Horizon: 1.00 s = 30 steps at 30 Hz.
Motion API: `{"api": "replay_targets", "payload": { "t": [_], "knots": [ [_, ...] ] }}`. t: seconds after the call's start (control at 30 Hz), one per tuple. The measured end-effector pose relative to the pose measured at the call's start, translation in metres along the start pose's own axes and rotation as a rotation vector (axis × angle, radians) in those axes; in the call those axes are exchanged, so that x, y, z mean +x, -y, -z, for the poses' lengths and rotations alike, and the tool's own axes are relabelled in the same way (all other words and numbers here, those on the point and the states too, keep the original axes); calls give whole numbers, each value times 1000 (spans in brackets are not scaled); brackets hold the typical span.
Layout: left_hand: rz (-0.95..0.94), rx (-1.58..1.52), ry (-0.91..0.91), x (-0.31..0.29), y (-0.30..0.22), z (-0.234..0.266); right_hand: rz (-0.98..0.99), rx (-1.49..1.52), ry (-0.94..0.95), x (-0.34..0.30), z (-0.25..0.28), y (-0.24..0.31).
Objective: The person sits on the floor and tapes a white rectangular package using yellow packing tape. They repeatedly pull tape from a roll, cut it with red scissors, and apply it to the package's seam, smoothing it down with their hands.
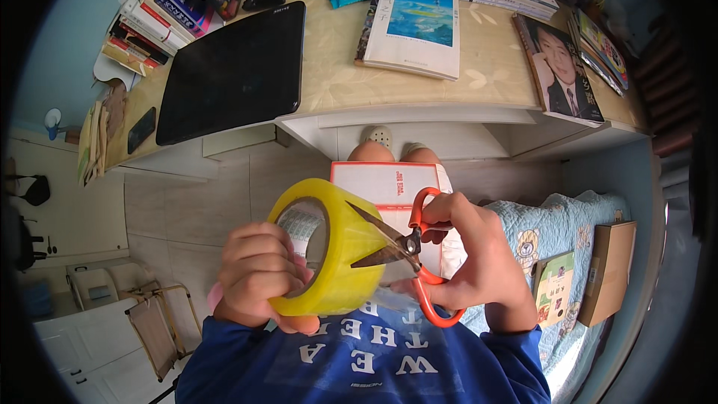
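Note:
My left hand (258, 273) grips a wide roll of yellowish packing tape (355, 269), its fingers wrapped over the near left rim and the hollow core facing left. In my right hand (479, 254) is a pair of scissors (430, 280) with orange-red handles, thumb and fingers at the loops. The blades are spread apart and point left, lying against or just in front of the roll's outer face; whether they touch it I cannot tell. Below the roll, a clear strip that looks like tape hangs near my blue shirt. A white box with red edges (374, 183) rests on my lap.
Ahead stands a desk (336, 67) with a black flat panel (235, 71), a phone (141, 130), a white-and-blue book (419, 30), a portrait-covered book (557, 67) and stacked books. On my right, a quilted bed (561, 217) holds a cardboard box (609, 273) and a green booklet (555, 288).

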State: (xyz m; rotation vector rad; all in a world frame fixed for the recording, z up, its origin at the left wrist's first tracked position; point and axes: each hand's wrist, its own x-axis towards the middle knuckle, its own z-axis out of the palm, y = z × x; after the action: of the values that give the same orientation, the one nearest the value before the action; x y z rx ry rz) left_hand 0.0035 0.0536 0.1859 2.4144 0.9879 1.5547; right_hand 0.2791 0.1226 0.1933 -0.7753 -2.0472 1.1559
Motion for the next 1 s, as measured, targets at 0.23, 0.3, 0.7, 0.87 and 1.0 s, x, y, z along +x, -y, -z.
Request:
{"api": "replay_targets", "payload": {
  "t": [0.23, 0.3, 0.7, 0.87, 1.0],
  "knots": [
    [-4, 14, 7, -1, 2, 1, -80, 22, -94, -1, -4, -8],
    [-8, 13, 3, -2, 2, 1, -63, 0, -96, -1, -3, -11],
    [-17, 12, -25, -6, 8, -4, -124, 127, -79, 0, -1, -26],
    [35, 108, -49, -12, 9, -3, -130, 126, -117, 0, -2, -34],
    [64, 204, -94, -15, 13, 0, -176, 190, -162, 0, -3, -44]
  ]
}}
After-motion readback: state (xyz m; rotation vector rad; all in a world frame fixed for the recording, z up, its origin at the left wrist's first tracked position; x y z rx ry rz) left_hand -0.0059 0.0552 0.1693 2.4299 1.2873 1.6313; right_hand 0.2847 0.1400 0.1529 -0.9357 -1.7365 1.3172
